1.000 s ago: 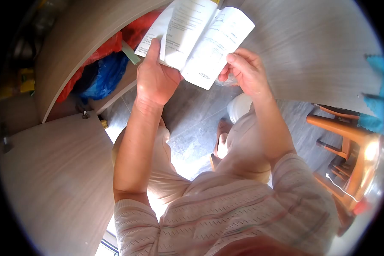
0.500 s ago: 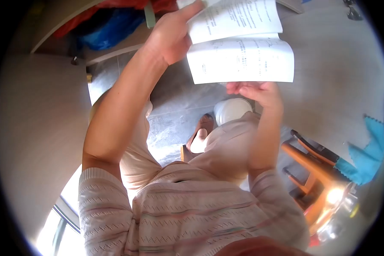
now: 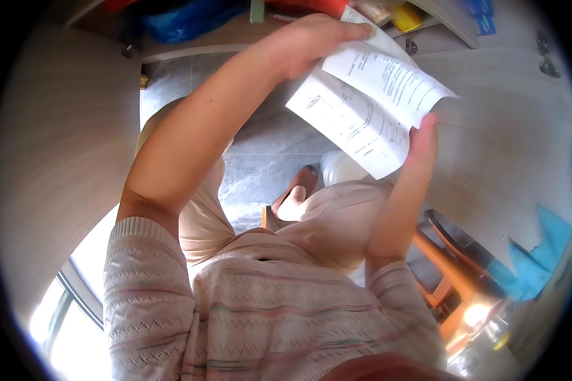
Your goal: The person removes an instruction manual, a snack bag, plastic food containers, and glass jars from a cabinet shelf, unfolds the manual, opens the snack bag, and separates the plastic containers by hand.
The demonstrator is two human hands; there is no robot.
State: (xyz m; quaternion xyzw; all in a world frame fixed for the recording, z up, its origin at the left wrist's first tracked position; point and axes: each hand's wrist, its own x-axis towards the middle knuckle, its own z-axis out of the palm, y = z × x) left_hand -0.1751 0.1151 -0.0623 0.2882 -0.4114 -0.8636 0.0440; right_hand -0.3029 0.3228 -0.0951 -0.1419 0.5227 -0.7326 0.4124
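A folded white printed sheet [image 3: 394,82] is tilted in the air in front of me, its lines of small print too small to read. My left hand [image 3: 321,41] grips the upper left edge, thumb on top of the paper and fingers behind it. At the right edge, my right hand [image 3: 422,141] pinches the sheet near the fold, thumb up, its other fingers mostly hidden.
An open compartment at the top holds a blue plastic bag [image 3: 194,20] and a yellow packet [image 3: 405,18]. Below the sheet stands a white bucket [image 3: 342,167]. An orange wooden stool [image 3: 448,270] and a turquoise cloth [image 3: 537,260] are at the right.
The sheet has turned clockwise and tilted. My left hand has moved right with it. My right hand has risen from beneath the lower edge to the right edge and closed on the paper.
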